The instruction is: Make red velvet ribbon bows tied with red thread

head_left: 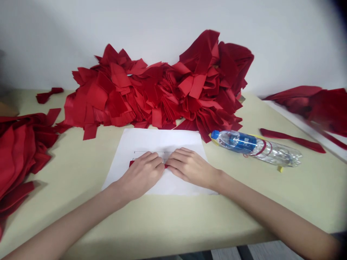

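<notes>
On a white sheet of paper (pixel 162 139) printed with thin black lines, a small red fabric strip (pixel 131 163) lies mostly covered by my two hands. My left hand (pixel 146 172) is closed over the strip, its fingers curled down and a red end showing past the knuckles. My right hand (pixel 191 167) also has bent fingers pressed together on the strip. A bit of red shows in the narrow gap between the hands. Both thumbs and the fingertips are largely hidden.
Behind the paper is a large heap of red fabric strips (pixel 154 94) against the wall. More red strips (pixel 18 144) lie at the left, and others (pixel 325 108) at the right on a white surface. A plastic bottle (pixel 244 142) with red bands lies right of the paper.
</notes>
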The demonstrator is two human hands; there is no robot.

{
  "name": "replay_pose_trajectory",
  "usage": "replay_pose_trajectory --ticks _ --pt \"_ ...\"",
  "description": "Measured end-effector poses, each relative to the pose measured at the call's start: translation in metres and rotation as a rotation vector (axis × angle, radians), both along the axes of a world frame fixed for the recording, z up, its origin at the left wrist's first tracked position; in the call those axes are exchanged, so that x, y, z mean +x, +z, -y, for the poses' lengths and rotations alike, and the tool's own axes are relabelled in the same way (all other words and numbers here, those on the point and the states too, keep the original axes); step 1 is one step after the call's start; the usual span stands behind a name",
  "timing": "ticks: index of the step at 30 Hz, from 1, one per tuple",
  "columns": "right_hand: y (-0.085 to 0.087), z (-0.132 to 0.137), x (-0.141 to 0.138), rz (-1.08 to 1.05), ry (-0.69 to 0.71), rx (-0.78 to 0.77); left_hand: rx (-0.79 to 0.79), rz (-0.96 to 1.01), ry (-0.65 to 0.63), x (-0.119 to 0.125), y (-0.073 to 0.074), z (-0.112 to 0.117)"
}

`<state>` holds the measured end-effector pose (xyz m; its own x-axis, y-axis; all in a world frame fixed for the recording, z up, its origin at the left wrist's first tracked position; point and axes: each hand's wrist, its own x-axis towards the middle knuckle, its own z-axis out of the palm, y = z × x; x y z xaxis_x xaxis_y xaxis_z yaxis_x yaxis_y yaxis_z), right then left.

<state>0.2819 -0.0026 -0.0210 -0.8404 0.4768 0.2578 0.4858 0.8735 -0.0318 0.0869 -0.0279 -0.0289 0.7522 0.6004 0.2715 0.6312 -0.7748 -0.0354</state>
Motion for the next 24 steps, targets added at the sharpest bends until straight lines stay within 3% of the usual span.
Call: replay_pose_trajectory --ticks 7,14,19,22,24 --pt "0.002 -0.006 -0.004 0.025 -0.009 0.013 -0.193 0.167 0.096 -0.001 0.007 -0.005" --pt "0.009 -0.005 -0.011 0.047 0.041 0.131 -0.359 0.148 0.192 -0.003 0.025 -0.001" --pt "0.012 0.000 -0.014 0.049 0.057 0.113 -0.492 0.332 0.230 -0.004 0.026 0.000" --pt "0.028 0.001 -0.008 -0.119 0.022 -0.035 -0.691 0.537 0.314 -0.008 0.029 -0.003" --pt "0.043 0.001 0.000 -0.318 -0.059 -0.084 -0.929 0.720 0.392 -0.013 0.032 -0.005"
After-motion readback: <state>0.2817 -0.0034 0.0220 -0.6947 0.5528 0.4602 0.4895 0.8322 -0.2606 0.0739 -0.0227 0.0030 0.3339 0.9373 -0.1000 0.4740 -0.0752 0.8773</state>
